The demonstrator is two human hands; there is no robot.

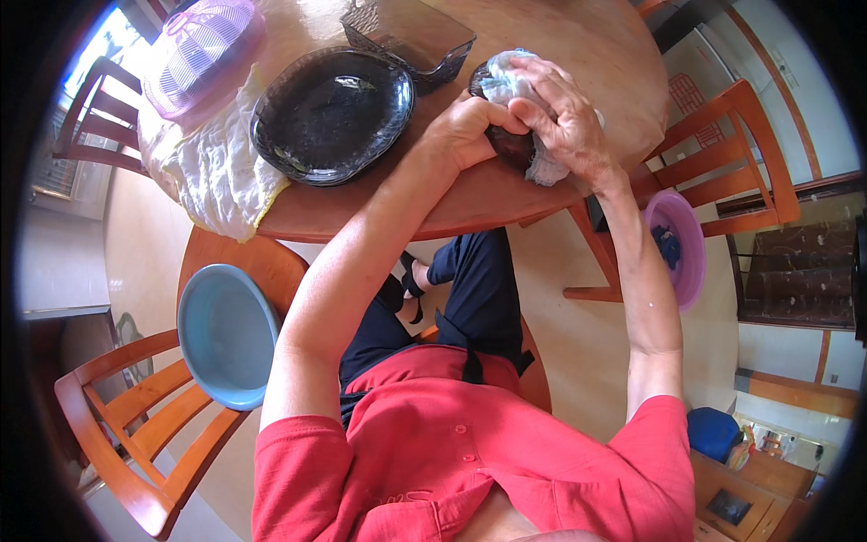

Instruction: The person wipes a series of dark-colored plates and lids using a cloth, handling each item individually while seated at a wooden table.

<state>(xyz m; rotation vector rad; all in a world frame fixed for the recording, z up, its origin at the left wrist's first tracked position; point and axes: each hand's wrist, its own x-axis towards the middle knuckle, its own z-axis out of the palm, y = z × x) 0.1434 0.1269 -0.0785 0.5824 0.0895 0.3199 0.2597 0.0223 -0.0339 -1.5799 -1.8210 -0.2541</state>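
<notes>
My left hand [474, 129] grips the near left rim of a dark dish or bowl [509, 146], thumb over its edge. With my right hand [565, 118] I press a pale, damp-looking cloth [508, 74] onto the dish; one end of the cloth hangs down at its near side. Much of the dish is hidden by my hands and the cloth. Left of my hands lies a large oval dark glass plate [333, 115]. Behind it stands a rectangular smoky transparent tray [413, 40].
The round wooden table [596, 40] also bears a white cloth with yellow edging [220, 169] and a pink mesh food cover [203, 57]. A blue-grey basin [230, 339] sits on a wooden chair [135, 400] at left. A pink basin [677, 251] is at right, beside another chair [735, 162].
</notes>
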